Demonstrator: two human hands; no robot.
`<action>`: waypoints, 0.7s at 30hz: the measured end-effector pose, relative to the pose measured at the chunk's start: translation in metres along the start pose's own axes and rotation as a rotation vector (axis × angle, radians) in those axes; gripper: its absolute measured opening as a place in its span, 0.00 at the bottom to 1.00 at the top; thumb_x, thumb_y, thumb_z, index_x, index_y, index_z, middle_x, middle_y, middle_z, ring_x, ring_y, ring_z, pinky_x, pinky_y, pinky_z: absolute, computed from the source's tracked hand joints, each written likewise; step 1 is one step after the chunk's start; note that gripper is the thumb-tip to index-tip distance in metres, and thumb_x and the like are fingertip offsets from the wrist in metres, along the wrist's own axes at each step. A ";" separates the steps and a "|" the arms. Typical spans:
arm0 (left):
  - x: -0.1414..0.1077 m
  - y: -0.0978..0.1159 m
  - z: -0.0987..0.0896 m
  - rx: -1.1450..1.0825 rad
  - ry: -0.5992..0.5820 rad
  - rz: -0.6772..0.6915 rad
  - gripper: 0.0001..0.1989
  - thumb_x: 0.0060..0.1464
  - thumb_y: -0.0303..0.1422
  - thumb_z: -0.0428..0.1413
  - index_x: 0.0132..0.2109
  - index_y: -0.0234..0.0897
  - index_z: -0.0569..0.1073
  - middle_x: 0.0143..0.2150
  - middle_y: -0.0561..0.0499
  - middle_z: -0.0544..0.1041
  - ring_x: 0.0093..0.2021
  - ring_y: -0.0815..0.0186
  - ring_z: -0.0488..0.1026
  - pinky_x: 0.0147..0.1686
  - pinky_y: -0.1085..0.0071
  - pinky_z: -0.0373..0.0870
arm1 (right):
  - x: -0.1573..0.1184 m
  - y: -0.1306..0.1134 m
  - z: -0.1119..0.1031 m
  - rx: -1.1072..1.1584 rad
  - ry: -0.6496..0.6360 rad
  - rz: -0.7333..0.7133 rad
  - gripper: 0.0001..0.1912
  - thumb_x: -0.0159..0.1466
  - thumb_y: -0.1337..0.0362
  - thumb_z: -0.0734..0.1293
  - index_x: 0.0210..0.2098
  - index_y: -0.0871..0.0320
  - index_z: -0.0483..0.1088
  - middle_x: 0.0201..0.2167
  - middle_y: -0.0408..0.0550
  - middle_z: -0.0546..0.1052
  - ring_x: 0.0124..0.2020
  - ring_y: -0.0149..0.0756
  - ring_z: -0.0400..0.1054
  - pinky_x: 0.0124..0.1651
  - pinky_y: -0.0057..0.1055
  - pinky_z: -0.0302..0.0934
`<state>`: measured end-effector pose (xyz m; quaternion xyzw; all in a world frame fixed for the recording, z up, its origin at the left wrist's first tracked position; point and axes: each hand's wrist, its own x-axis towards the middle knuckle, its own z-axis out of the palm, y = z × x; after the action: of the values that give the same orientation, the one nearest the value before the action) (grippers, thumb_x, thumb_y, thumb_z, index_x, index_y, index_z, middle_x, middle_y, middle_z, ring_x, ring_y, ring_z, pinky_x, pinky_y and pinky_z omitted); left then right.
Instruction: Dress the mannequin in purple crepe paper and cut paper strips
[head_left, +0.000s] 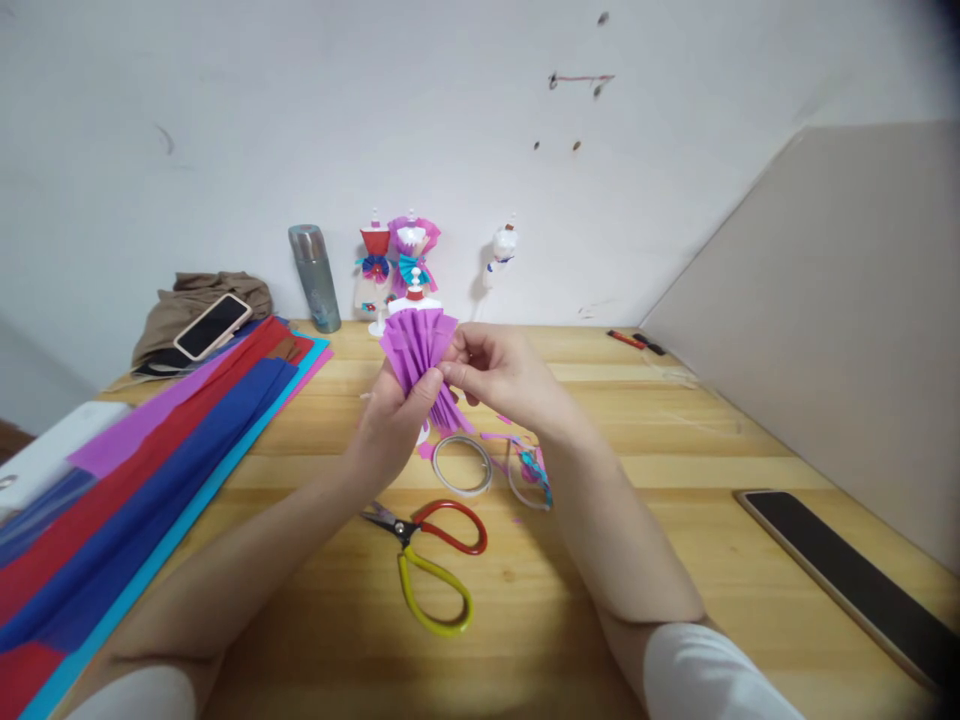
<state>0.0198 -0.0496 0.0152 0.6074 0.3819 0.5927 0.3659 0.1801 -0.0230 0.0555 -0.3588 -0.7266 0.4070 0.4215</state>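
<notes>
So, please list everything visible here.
Paper: 1, purple, between hands
Mannequins: 4, white, some dressed, centre, rear
Sheets: several, multicoloured, left
Scissors: 1, red and yellow, front
Rings: 2, whitish, behind scissors
Scraps: several, mixed, near rings
Bottle: 1, greyish, rear left
Cloth: 1, brown, left
Phones: 2, black, left, right
Flat object: 1, white, far left
Slim items: apparently 2, red, black, rear right
Table: 1, yellowish, below
Wall: 1, white, behind
Panel: 1, pale, right
Hands: 2, bare, holding paper
Sleeves: 2, white, bottom

Pleated paper (417, 350), centre: purple
Scissors (405, 532), lower centre: orange-red and yellow handles
Sheets (172, 482), lower left: violet, red, blue, turquoise
Flask (316, 285), left of centre: grey-green
Tabletop (690, 510): yellow-brown wood grain
</notes>
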 end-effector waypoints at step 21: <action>0.007 0.003 -0.003 -0.168 -0.048 -0.146 0.14 0.56 0.41 0.66 0.41 0.35 0.78 0.32 0.51 0.80 0.31 0.63 0.77 0.32 0.68 0.76 | -0.001 -0.005 0.001 0.053 0.060 0.012 0.22 0.57 0.48 0.78 0.28 0.56 0.68 0.20 0.37 0.70 0.19 0.27 0.63 0.24 0.28 0.59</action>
<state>0.0173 -0.0450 0.0207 0.5590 0.3653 0.5799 0.4668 0.1789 -0.0267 0.0595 -0.3637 -0.7005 0.4177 0.4501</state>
